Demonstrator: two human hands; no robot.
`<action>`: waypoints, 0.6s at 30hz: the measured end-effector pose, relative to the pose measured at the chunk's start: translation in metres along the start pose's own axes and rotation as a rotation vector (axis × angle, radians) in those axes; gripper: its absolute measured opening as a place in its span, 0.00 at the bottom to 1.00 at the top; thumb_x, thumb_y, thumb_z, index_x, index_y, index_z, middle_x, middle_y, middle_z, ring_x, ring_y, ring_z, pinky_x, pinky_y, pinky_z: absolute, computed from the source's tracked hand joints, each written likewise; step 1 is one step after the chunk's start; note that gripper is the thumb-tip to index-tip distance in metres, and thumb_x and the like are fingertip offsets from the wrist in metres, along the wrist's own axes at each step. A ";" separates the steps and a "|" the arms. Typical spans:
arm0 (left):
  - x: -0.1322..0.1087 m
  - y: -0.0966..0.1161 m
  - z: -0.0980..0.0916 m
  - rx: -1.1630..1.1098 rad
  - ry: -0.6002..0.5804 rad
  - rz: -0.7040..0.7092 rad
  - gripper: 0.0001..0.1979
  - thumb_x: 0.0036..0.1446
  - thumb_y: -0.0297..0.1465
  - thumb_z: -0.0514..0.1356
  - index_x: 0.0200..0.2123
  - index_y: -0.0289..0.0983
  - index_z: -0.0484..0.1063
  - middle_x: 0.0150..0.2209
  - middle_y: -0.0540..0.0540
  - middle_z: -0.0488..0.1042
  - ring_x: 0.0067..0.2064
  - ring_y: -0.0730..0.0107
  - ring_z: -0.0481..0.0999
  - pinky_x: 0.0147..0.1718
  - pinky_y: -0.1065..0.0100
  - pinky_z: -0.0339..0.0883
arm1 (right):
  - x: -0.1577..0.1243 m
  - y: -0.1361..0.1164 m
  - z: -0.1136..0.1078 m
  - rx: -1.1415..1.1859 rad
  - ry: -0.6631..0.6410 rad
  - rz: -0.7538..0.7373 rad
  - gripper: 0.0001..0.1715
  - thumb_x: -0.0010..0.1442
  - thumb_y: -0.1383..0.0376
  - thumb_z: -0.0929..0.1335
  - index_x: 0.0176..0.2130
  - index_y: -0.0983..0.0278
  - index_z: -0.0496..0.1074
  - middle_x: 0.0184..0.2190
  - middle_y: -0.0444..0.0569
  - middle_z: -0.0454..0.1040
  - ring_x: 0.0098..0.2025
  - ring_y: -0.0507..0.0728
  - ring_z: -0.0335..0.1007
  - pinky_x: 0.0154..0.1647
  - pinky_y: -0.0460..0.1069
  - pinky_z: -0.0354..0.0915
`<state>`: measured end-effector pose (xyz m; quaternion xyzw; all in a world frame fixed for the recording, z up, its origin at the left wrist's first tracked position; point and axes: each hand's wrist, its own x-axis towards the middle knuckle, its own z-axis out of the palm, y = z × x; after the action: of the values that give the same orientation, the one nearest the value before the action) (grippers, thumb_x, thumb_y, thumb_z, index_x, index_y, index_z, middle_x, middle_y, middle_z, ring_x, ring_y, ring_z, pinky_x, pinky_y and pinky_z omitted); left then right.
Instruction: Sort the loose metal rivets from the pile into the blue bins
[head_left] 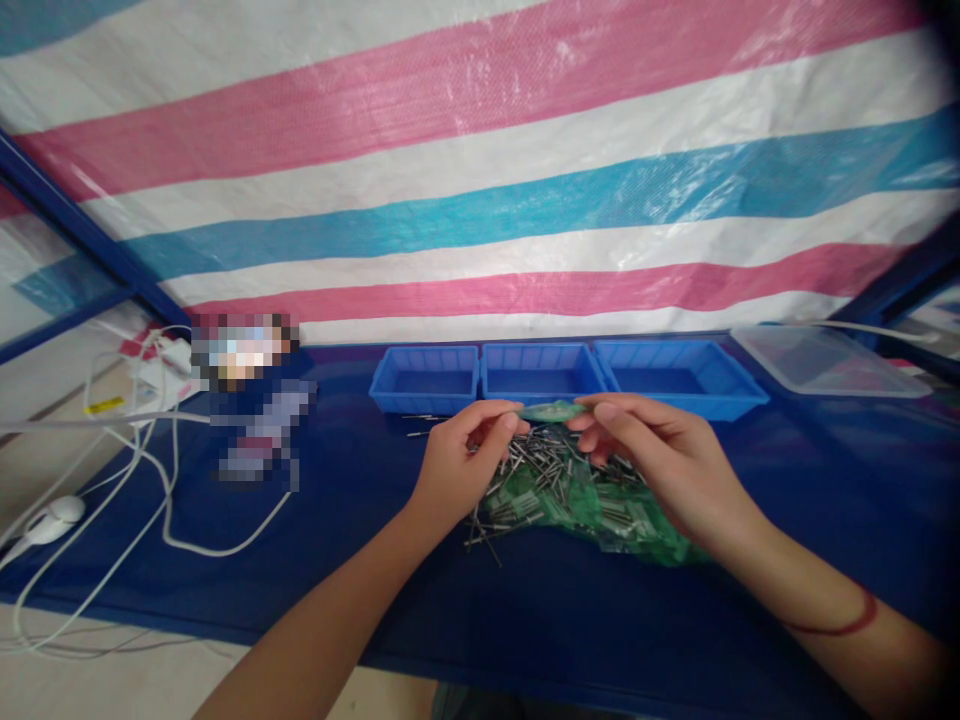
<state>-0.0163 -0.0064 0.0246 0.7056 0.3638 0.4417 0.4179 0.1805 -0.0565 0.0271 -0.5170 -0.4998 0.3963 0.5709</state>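
My left hand pinches the left end of a small green plastic piece, which looks like part of a bag. The other end of it is between the fingers of my right hand, and the piece is stretched level between both hands. Beneath them lies a heap of thin metal pins on a crumpled green plastic bag. Some pins spill past the bag's left side. Just behind the hands stand three blue bins, the left, the middle and the right.
The blue table carries white cables and a white device at the left, beside blurred items. A clear plastic lid lies at the back right. A striped sheet hangs behind.
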 end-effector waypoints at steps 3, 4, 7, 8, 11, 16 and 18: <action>0.000 0.002 -0.001 0.025 -0.012 0.010 0.13 0.62 0.36 0.55 0.43 0.36 0.75 0.32 0.47 0.79 0.27 0.75 0.73 0.27 0.74 0.66 | 0.000 -0.003 0.001 0.008 0.009 -0.010 0.14 0.56 0.54 0.70 0.37 0.60 0.77 0.28 0.47 0.78 0.28 0.52 0.73 0.28 0.46 0.71; 0.000 0.002 -0.001 0.040 -0.012 0.020 0.13 0.62 0.36 0.55 0.41 0.36 0.76 0.31 0.47 0.78 0.27 0.75 0.73 0.28 0.74 0.66 | 0.000 -0.004 0.002 0.005 0.010 -0.013 0.13 0.56 0.55 0.71 0.37 0.60 0.77 0.27 0.46 0.77 0.27 0.51 0.72 0.28 0.46 0.71; -0.001 0.000 -0.002 0.074 -0.007 0.054 0.10 0.60 0.35 0.58 0.37 0.36 0.76 0.30 0.48 0.77 0.29 0.73 0.74 0.30 0.73 0.67 | -0.001 -0.004 0.003 -0.015 0.006 -0.038 0.10 0.54 0.58 0.72 0.37 0.59 0.77 0.28 0.45 0.77 0.26 0.51 0.72 0.28 0.46 0.71; -0.001 -0.001 -0.001 0.084 -0.005 0.068 0.09 0.59 0.34 0.59 0.36 0.36 0.76 0.30 0.47 0.77 0.30 0.73 0.74 0.31 0.73 0.67 | -0.001 -0.003 0.003 -0.024 0.005 -0.053 0.09 0.54 0.59 0.72 0.36 0.59 0.77 0.30 0.45 0.78 0.26 0.51 0.72 0.29 0.46 0.71; 0.001 -0.004 0.000 0.122 0.018 0.107 0.07 0.57 0.31 0.60 0.38 0.36 0.76 0.33 0.47 0.77 0.31 0.72 0.74 0.33 0.72 0.68 | -0.001 0.002 0.002 -0.064 0.028 -0.098 0.12 0.53 0.60 0.73 0.39 0.58 0.76 0.32 0.44 0.78 0.29 0.51 0.73 0.31 0.47 0.71; 0.003 -0.002 -0.001 0.247 0.060 0.129 0.12 0.57 0.31 0.61 0.46 0.39 0.75 0.33 0.48 0.78 0.30 0.73 0.73 0.32 0.72 0.68 | -0.001 0.009 0.000 -0.197 0.118 -0.149 0.10 0.52 0.59 0.73 0.37 0.59 0.76 0.35 0.46 0.79 0.35 0.54 0.75 0.37 0.49 0.72; 0.003 0.000 -0.001 0.308 0.055 0.151 0.08 0.57 0.30 0.61 0.40 0.38 0.77 0.31 0.48 0.78 0.29 0.72 0.73 0.31 0.72 0.67 | -0.002 0.009 0.000 -0.205 0.129 -0.159 0.07 0.53 0.59 0.73 0.33 0.59 0.76 0.34 0.46 0.79 0.34 0.54 0.75 0.35 0.48 0.71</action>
<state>-0.0159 -0.0037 0.0262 0.7745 0.3843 0.4299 0.2603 0.1809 -0.0566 0.0176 -0.5559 -0.5393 0.2628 0.5754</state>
